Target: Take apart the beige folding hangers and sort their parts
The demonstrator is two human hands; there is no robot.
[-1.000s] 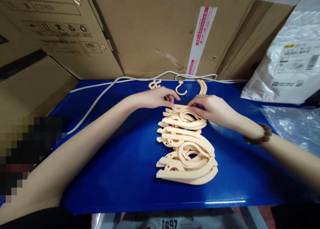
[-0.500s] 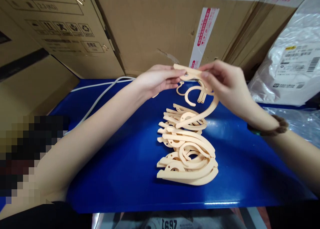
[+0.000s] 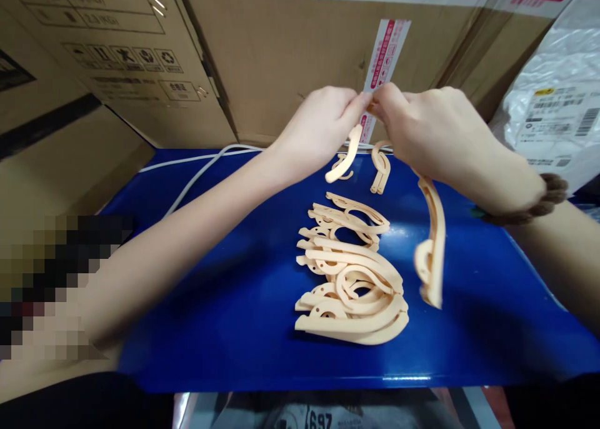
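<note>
My left hand (image 3: 323, 126) and my right hand (image 3: 434, 129) meet in front of the cardboard, both closed in a pinch on a beige plastic folding hanger (image 3: 435, 229). One of its arms hangs down below my right hand. A shorter curved beige length (image 3: 347, 159) pokes out under my left hand; my fingers hide how it joins. Below them, a row of folded beige hangers (image 3: 347, 332) lies overlapping on the blue table (image 3: 225, 316). Farther back rest some loose beige pieces (image 3: 383, 174), with a curved hook (image 3: 347, 177) beside them.
Large cardboard boxes (image 3: 290, 60) wall off the back and left of the table. A white plastic package (image 3: 548, 116) stands at the right rear. White cables (image 3: 201, 168) run along the left rear, and a printed bag (image 3: 323, 413) lies below the front edge.
Both hands have risen slightly and come together, turning the hanger. Its long arm has swung from above the row to hang at the right. The row itself has stayed put.
</note>
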